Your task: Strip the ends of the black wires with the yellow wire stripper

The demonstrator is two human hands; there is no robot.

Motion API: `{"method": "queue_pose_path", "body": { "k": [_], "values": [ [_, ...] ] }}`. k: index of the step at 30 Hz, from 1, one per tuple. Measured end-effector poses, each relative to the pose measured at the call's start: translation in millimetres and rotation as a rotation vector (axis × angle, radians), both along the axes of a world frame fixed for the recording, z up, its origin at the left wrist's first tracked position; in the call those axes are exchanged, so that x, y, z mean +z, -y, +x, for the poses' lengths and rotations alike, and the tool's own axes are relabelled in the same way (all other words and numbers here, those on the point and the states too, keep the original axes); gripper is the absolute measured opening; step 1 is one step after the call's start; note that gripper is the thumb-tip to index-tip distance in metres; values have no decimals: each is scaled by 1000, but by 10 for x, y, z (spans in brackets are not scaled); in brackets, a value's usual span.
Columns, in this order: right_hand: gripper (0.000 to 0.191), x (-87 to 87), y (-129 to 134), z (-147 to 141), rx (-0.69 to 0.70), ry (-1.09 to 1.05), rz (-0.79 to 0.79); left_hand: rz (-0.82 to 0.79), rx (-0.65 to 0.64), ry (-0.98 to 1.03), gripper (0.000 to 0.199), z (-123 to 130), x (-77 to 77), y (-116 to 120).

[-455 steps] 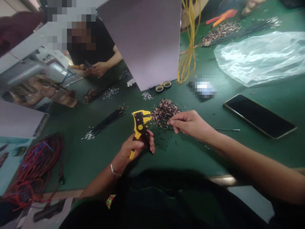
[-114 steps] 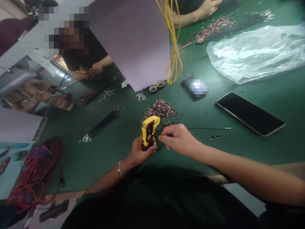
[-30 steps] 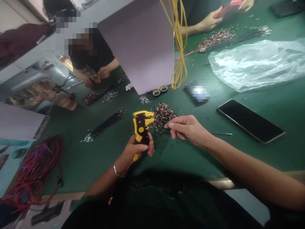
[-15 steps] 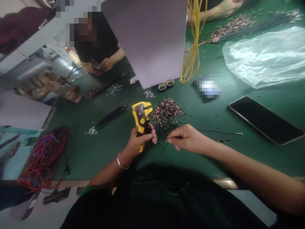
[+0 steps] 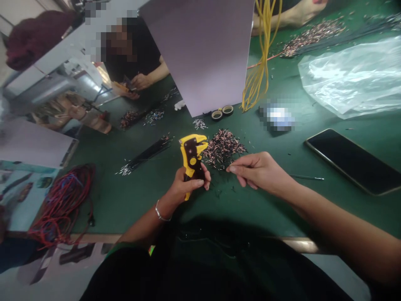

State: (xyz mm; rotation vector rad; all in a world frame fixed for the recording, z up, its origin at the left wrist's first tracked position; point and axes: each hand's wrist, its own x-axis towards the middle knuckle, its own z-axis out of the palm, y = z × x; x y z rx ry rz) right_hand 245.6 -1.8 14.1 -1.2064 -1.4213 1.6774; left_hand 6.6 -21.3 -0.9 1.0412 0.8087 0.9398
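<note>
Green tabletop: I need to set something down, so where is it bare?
One bare patch of the green table lies between the red cables, the black wire bundle and the left forearm. Another lies between the phone, the thin wire and the right forearm. It is crowded around the clippings pile, beside the yellow tool and right hand.
</note>
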Motion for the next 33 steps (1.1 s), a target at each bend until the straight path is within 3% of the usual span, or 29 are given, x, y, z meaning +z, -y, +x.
{"method": "queue_pose_path", "body": {
  "k": [12, 23, 33],
  "values": [
    [28, 76, 136, -107, -10, 51, 85, 30, -235, -50, 46, 12, 0, 64],
    [29, 162, 218, -200, 40, 13, -1, 31, -217, -137, 43, 91, 95, 115],
    [28, 138, 228, -223, 39, 41, 2, 61, -196, -163, 38, 22, -70, 90]
  ]
}}
